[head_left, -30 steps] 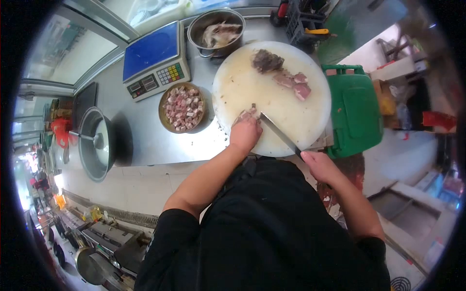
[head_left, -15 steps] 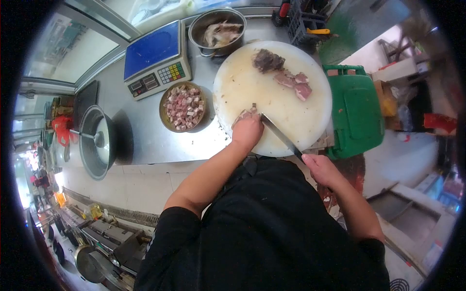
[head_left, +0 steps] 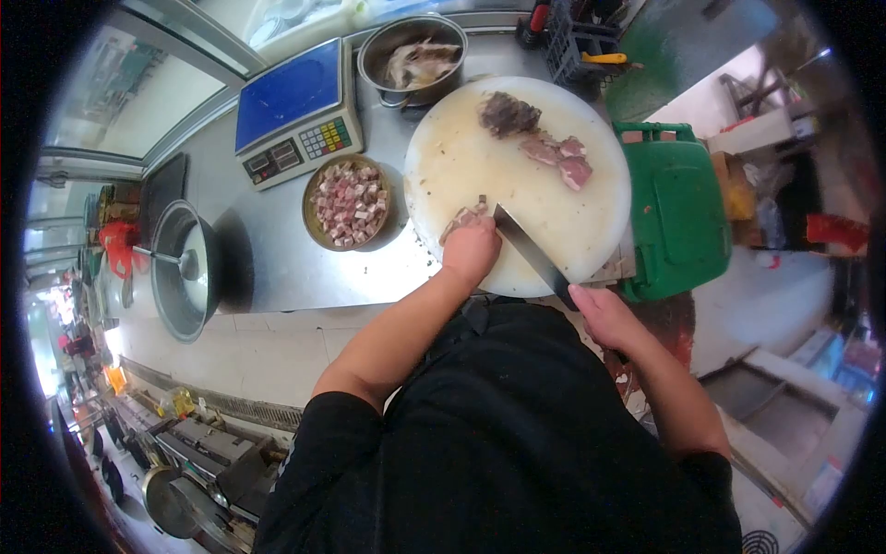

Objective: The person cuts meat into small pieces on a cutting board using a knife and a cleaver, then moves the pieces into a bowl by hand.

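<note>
My left hand point(head_left: 472, 251) is closed over a piece of meat point(head_left: 459, 221) on the near left part of the round white cutting board point(head_left: 434, 138). Just to its right is the blade of a cleaver point(head_left: 531, 251), its tip close to my left fingers. The cleaver's dark handle is gripped in my right hand point(head_left: 604, 316) at the board's near right edge. Farther back on the board lie a dark brown lump of meat point(head_left: 508, 114) and some sliced pinkish meat point(head_left: 560, 161). Left of the board, a bowl point(head_left: 308, 214) holds diced meat point(head_left: 349, 205).
A scale point(head_left: 297, 102) with a blue top stands behind the bowl. Beside it is a metal pot point(head_left: 369, 60) with meat or bones inside. A large basin point(head_left: 168, 295) with a ladle sits at the left. Right of the board stands a green bin point(head_left: 678, 217).
The cleaver's blade has turned so more of its flat side shows, and its tip has risen slightly. My right hand has shifted a little up and left. My left hand stays put.
</note>
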Motion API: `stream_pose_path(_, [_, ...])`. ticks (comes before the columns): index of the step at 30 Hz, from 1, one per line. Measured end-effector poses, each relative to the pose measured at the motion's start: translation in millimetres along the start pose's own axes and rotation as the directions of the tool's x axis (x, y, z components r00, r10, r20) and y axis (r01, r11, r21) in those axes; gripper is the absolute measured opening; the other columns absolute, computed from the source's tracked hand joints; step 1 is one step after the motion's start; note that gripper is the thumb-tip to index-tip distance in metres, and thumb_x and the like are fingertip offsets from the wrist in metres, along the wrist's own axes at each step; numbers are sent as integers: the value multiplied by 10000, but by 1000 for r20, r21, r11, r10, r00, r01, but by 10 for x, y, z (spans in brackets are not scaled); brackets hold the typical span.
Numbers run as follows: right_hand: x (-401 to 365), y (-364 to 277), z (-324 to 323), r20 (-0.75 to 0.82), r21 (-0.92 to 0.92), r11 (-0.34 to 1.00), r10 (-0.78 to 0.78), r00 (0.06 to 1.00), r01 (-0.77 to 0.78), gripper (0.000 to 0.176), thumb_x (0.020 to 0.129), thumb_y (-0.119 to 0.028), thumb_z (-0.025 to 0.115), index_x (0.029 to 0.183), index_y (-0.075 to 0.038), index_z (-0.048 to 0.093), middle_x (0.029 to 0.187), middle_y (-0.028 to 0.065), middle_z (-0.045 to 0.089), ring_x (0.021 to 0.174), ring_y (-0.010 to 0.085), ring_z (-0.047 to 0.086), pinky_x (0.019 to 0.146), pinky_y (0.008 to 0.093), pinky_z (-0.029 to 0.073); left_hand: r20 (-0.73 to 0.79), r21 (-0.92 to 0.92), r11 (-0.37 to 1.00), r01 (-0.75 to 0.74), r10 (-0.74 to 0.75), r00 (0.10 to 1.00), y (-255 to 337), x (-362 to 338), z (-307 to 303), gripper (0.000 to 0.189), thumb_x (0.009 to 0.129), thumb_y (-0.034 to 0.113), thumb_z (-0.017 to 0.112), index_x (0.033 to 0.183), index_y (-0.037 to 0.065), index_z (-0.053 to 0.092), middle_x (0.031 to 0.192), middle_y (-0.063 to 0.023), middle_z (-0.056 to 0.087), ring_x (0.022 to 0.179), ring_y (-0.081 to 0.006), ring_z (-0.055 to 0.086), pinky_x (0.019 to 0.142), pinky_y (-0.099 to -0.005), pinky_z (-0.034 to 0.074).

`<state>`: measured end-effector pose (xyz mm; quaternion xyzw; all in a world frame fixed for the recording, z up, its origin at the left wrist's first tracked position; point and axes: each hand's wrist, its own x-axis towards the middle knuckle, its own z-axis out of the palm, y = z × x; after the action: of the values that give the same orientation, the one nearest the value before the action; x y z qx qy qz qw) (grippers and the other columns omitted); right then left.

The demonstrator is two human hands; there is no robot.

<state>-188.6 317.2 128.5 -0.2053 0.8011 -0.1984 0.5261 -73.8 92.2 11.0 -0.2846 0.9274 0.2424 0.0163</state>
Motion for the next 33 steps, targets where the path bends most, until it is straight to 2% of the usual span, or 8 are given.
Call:
stream_pose_path(4, [103, 50, 58, -55, -135, 982, -137, 989, 129, 584, 1034, -481, 397, 1141, 28, 662, 1081, 302, 667, 1046, 446, 640, 929, 458, 482, -62, 28, 999, 41, -39, 997, -57, 41, 94, 463, 852, 191, 605, 1262, -22, 574, 1059, -216, 675, 980, -377, 655, 869, -470, 532])
stream_pose_path(12, [-62, -107, 13, -82, -177, 975, -148, 986, 131, 517, 1027, -455, 433, 1171, -21, 674, 1093, 273, 675, 1049, 438, 640, 927, 462, 490, 24, 3, 1000, 2, -2, 1000, -162, 8, 176, 538, 859, 171, 583, 1341, -62, 519, 1101, -232, 654, 1019, -366, 641, 902, -435, 522])
stream_pose_path(14, [13, -30, 34, -76, -188, 971, -163, 984, 147, 508, 1025, -453, 439, 1181, -30, 673, 1102, 268, 675, 1053, 435, 640, 927, 462, 491, -100, 59, 997, -58, 64, 993, -254, 37, 335, 418, 863, 227, 639, 1258, 91, 626, 1177, -202, 658, 1090, -367, 632, 966, -459, 497])
stream_pose_path(18, [87, 8, 61, -82, -195, 965, -195, 977, 176, 515, 1018, -459, 446, 1187, -26, 668, 1111, 274, 670, 1065, 436, 635, 926, 466, 493, -100, 30, 998, -56, 59, 993, -208, 33, 292, 383, 852, 245, 656, 1221, 144, 671, 1254, -191, 637, 1140, -362, 617, 1016, -457, 465])
stream_pose_path(24, [61, -20, 22, -83, -244, 956, -188, 979, 163, 511, 1009, -468, 456, 1183, -34, 662, 1105, 267, 673, 1047, 441, 635, 915, 473, 493, 106, -70, 997, -31, 38, 994, -10, -305, -241, 297, 844, 212, 622, 1099, 71, 683, 937, -165, 704, 841, -350, 689, 753, -449, 566])
stream_pose_path(26, [60, -40, 19, -68, -262, 952, -180, 981, 157, 507, 1007, -470, 459, 1184, -40, 660, 1101, 263, 675, 1037, 443, 636, 911, 476, 494, -130, -266, 961, 78, -116, 985, -137, -513, -438, 229, 836, 253, 653, 966, 68, 691, 859, -134, 713, 758, -355, 690, 721, -449, 566])
stream_pose_path(31, [74, 10, -4, -79, -169, 969, -194, 978, 178, 500, 1008, -464, 469, 1193, -44, 666, 1083, 249, 686, 1022, 404, 658, 898, 446, 501, -123, 30, 910, 414, -407, 905, -990, -787, -690, 223, 837, 269, 673, 969, 90, 692, 867, -137, 723, 763, -366, 690, 726, -468, 556])
stream_pose_path(33, [109, 8, 24, -74, -136, 970, -212, 974, 201, 493, 1012, -453, 469, 1188, -38, 669, 1071, 249, 689, 1017, 398, 662, 895, 437, 502, 31, 189, 848, 496, -510, 860, -1065, -828, -801, 196, 830, 235, 684, 946, 78, 690, 921, -140, 710, 818, -354, 688, 735, -477, 549])
